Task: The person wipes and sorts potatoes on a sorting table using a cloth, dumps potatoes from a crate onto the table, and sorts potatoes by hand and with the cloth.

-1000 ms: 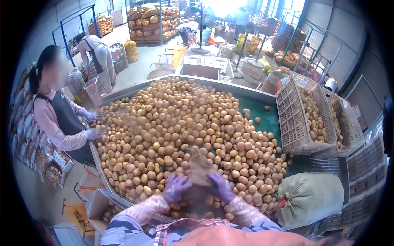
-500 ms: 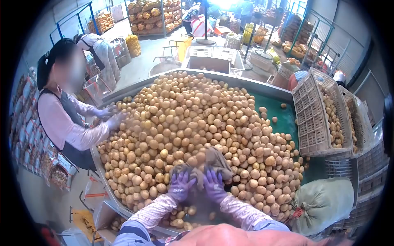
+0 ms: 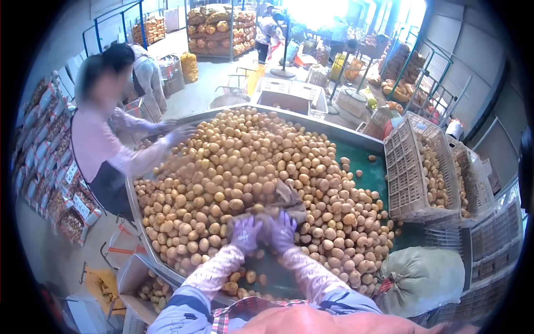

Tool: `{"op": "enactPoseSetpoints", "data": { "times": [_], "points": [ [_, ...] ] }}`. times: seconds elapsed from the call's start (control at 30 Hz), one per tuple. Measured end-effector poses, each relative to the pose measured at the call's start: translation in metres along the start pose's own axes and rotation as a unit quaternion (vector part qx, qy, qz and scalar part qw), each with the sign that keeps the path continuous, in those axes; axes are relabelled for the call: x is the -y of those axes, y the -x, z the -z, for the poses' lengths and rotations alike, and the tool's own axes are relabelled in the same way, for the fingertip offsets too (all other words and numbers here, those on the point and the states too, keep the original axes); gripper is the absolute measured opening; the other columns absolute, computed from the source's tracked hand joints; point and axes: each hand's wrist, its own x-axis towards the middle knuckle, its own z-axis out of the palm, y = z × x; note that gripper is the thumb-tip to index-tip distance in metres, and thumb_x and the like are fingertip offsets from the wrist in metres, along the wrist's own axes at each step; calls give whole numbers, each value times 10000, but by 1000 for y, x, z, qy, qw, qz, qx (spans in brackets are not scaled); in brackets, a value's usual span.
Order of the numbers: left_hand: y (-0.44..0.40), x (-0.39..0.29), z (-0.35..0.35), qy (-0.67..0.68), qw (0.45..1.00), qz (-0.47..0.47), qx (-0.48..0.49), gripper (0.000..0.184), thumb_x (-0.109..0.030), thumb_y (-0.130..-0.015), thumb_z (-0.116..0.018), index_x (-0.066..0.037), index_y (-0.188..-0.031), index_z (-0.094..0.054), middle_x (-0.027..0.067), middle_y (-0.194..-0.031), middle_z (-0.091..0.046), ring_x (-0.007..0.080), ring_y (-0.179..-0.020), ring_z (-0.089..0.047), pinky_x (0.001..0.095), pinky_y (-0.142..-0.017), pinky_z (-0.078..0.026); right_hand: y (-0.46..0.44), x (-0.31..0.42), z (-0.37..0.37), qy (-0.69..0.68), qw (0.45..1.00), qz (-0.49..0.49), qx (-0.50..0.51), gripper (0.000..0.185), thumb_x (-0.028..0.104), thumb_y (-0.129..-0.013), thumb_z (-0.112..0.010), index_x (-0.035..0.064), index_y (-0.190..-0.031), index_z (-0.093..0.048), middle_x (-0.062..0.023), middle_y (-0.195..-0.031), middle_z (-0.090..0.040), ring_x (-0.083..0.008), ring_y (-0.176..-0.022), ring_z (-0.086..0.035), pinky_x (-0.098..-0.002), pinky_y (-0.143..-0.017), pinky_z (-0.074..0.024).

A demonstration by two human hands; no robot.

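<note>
A large heap of round tan produce resembling potatoes (image 3: 222,172) covers a metal-rimmed sorting table in front of me. My left hand (image 3: 246,234), in a purple glove, lies at the heap's near edge with fingers apart. Beside it, my right hand (image 3: 281,231), gloved the same way, has its fingers stretched forward. Both hands touch a crumpled grey-brown cloth (image 3: 289,200), which spreads beyond the fingers onto the produce. Part of the cloth between the hands is blurred. Several loose pieces lie on the green surface nearer my body.
A co-worker (image 3: 105,133) at the left reaches gloved hands (image 3: 178,133) into the heap. Plastic crates (image 3: 409,172) of produce tilt at the right. A tied pale green sack (image 3: 425,275) rests at front right. A cardboard box (image 3: 133,284) stands front left.
My hands have drawn slightly closer together, and the cloth has shifted with them. The co-worker has leaned further over the heap. The whole view has shifted a little.
</note>
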Motion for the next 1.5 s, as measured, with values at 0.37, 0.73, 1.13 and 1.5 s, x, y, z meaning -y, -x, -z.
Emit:
{"op": "enactPoseSetpoints", "data": {
  "times": [0.37,0.73,1.13,1.5],
  "points": [
    [157,-37,15,153,966,-207,-5,554,-177,-752,-597,-167,-1299,-514,238,-1313,-470,387,-1182,-493,497,-1005,-369,188,-24,119,-203,972,121,-12,410,69,-669,-696,64,-1075,-634,-173,-1152,-608,-354,-1008,-602,-387,-842,-492],
    [54,-31,-20,35,996,-61,58,531,-179,-880,-440,-208,-1408,-390,225,-1518,-205,401,-1421,-159,524,-1146,-124,125,-43,-35,83,989,36,-119,520,108,-830,-495,184,-1335,-396,-183,-1313,-422,-408,-1253,-391,-653,-996,-270],
    [-67,-5,-3,100,991,90,11,811,-512,-795,-566,-107,-1446,-302,215,-1519,-206,389,-1427,-116,502,-1148,-80,-34,10,97,143,963,74,-216,242,333,-817,-615,201,-1018,-607,-54,-976,-607,-286,-940,-590,-429,-810,-452],
    [92,-26,-2,80,986,-147,16,635,-407,-797,-635,-91,-1319,-459,198,-1307,-491,360,-1208,-488,432,-994,-397,111,-43,76,-216,975,-10,44,618,-10,-714,-600,128,-1312,-526,-180,-1238,-554,-307,-1166,-527,-355,-1005,-414]
  ]
}}
